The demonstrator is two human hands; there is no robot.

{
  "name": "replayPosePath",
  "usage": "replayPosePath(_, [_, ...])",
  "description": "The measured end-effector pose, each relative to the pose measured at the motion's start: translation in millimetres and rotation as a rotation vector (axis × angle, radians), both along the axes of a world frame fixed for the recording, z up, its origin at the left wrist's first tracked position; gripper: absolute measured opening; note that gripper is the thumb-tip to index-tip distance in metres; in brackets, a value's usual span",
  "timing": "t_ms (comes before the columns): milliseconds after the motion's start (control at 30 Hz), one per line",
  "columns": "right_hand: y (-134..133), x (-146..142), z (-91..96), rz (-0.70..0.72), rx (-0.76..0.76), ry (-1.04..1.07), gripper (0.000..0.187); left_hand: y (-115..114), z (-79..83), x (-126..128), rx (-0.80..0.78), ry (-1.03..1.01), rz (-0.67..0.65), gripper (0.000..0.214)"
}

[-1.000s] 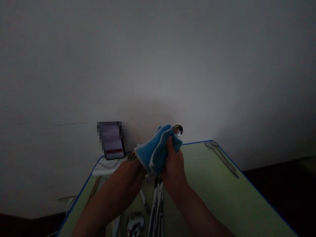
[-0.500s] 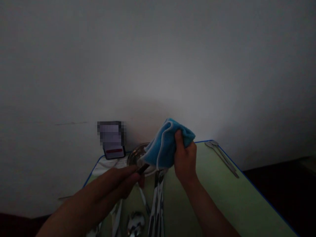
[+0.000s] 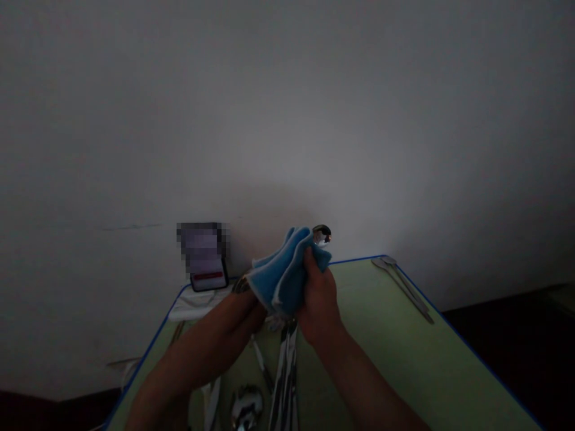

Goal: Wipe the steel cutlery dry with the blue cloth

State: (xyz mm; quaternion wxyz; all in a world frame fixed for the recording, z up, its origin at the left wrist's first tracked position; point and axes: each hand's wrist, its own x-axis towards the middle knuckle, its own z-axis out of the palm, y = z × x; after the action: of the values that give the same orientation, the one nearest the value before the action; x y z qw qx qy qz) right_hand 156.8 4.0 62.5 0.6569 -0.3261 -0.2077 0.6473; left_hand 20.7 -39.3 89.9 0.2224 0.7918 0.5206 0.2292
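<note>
A folded blue cloth with pale edging is wrapped around a metal spoon, whose shiny bowl sticks out past the cloth's upper right end. My right hand is closed on the cloth, thumb on top, pinching it around the spoon. My left hand is closed at the cloth's lower left side, on the spoon's handle end; its fingertips and the handle are covered by the cloth. Both hands are held above the table.
Several pieces of metal cutlery lie below my hands, with a large spoon beside them. Two spoons lie at the right of the green table. A metal bowl is mostly hidden. A phone leans against the wall.
My right hand and the cloth have moved left and down along the spoon toward my left hand. The spoon's bowl now shows beyond the cloth, and the handle is covered.
</note>
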Motion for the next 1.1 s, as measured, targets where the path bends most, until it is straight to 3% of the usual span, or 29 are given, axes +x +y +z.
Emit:
replayPosePath(100, [6.8, 17.7, 4.6, -0.097, 0.087, -0.173, 0.033, -7.1, 2.7, -9.8, -0.1, 0.033, -0.016, 0.03])
replayPosePath(233, [13.6, 49.4, 12.7, -0.224, 0.46, -0.753, 0.025, -13.5, 10.1, -19.5, -0.242, 0.009, -0.021, 0.037])
replayPosePath(300, [14.7, 56.4, 12.9, -0.261, 0.546, -0.875, 0.025, -12.9, 12.0, -20.4, -0.268, -0.025, -0.005, 0.04])
replayPosePath(400, [14.1, 48.3, 6.3, -0.326, 0.416, -0.808, 0.033, -8.3, 9.6, -18.2, -0.246, -0.024, -0.013, 0.041])
replayPosePath(533, [10.3, 22.8, -2.2, -0.293, 0.153, -0.438, 0.037, -1.8, 1.3, -8.7, -0.14, 0.015, -0.055, 0.036])
replayPosePath(633, [7.4, 13.0, -1.3, -0.184, 0.085, -0.181, 0.034, 0.3, -2.0, 2.1, -0.069, 0.052, -0.071, 0.033])
replayPosePath(733, [6.6, 14.3, 0.4, -0.099, 0.096, -0.1, 0.031, 0.6, -1.9, 8.2, -0.115, 0.071, -0.106, 0.034])
replayPosePath(833, [8.4, 20.8, -0.6, -0.051, 0.173, -0.269, 0.031, 1.2, -1.1, 1.9, -0.211, 0.056, -0.187, 0.033])
replayPosePath(900, [9.7, 25.5, -0.7, -0.028, 0.25, -0.47, 0.032, 2.0, -0.1, -7.6, -0.231, 0.044, -0.165, 0.033])
replayPosePath(1033, [7.7, 32.4, 4.9, 0.073, 0.502, -0.855, 0.032, 1.4, 7.5, -20.1, -0.081, -0.006, 0.113, 0.04])
replayPosePath(1100, [4.1, 33.6, 9.0, 0.161, 0.646, -0.981, 0.027, -0.2, 12.7, -17.4, 0.026, -0.046, 0.184, 0.035])
